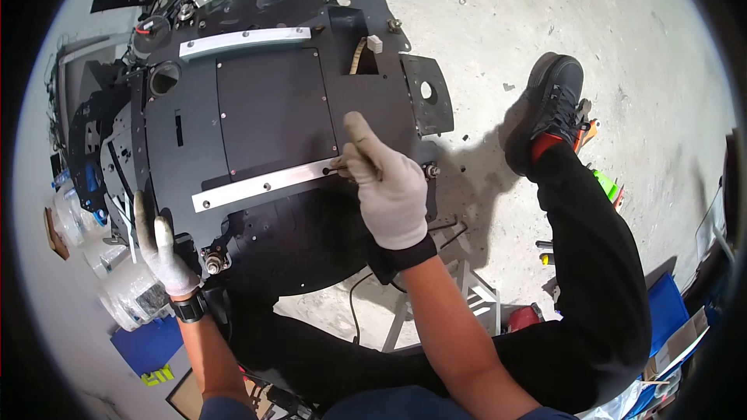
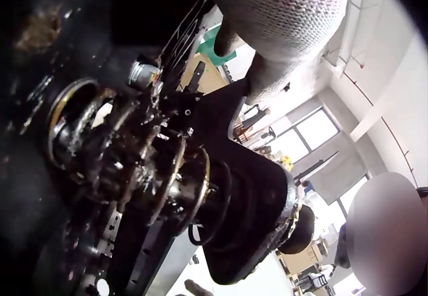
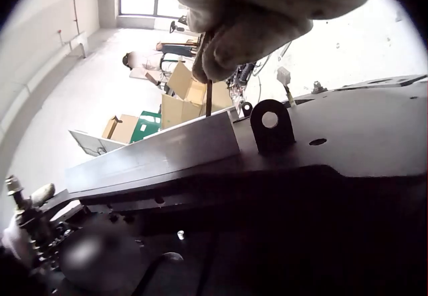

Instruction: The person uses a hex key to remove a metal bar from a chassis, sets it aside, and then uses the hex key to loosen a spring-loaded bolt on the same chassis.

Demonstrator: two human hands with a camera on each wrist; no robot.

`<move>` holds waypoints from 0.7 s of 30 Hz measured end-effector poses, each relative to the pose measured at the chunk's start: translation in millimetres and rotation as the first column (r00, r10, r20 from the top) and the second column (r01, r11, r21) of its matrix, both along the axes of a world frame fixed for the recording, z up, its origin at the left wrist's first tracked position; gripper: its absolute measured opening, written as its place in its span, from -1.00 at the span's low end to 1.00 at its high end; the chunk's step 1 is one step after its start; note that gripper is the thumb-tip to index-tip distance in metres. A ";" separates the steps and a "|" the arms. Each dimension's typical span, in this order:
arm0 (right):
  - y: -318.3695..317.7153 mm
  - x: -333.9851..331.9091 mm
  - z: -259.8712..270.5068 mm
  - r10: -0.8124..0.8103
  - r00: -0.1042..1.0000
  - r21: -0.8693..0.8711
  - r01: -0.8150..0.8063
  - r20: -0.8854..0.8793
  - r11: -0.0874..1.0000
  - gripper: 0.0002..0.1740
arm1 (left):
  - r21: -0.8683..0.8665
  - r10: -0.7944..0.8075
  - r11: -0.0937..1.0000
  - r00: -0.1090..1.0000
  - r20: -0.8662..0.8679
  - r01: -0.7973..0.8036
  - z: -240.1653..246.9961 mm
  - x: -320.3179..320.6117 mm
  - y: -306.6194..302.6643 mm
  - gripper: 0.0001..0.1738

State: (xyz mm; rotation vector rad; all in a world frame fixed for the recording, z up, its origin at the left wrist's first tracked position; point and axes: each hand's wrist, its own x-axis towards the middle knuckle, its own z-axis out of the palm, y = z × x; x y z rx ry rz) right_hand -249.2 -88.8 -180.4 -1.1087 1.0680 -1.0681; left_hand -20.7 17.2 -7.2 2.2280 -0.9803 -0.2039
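A black flat-topped chassis (image 1: 272,101) lies before me, with two silver metal bars fixed across it. My right hand (image 1: 393,190), in a white knit glove, pinches a thin dark rod like a hex key (image 3: 208,99). Its lower end meets the near silver bar (image 1: 233,193) at the bar's right end; the glove hides its upper part. At the chassis's left edge, my gloved left hand (image 1: 170,257) lies with fingers stretched out. Beside that hand, a coil spring (image 2: 167,182) shows in the left wrist view.
The far silver bar (image 1: 245,43) crosses the chassis top. A white connector (image 1: 374,44) on a cable rises from a cutout. Plastic containers (image 1: 132,288) stand on the left. My shoe (image 1: 554,101) is on the floor at right. A black tab with a hole (image 3: 271,125) stands beside the bar.
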 end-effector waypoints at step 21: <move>6.3 6.8 2.0 -0.038 0.988 0.121 0.020 0.150 0.993 -0.55 | 0.038 -0.029 0.999 0.998 0.064 0.026 1.3 1.4 3.5 -0.34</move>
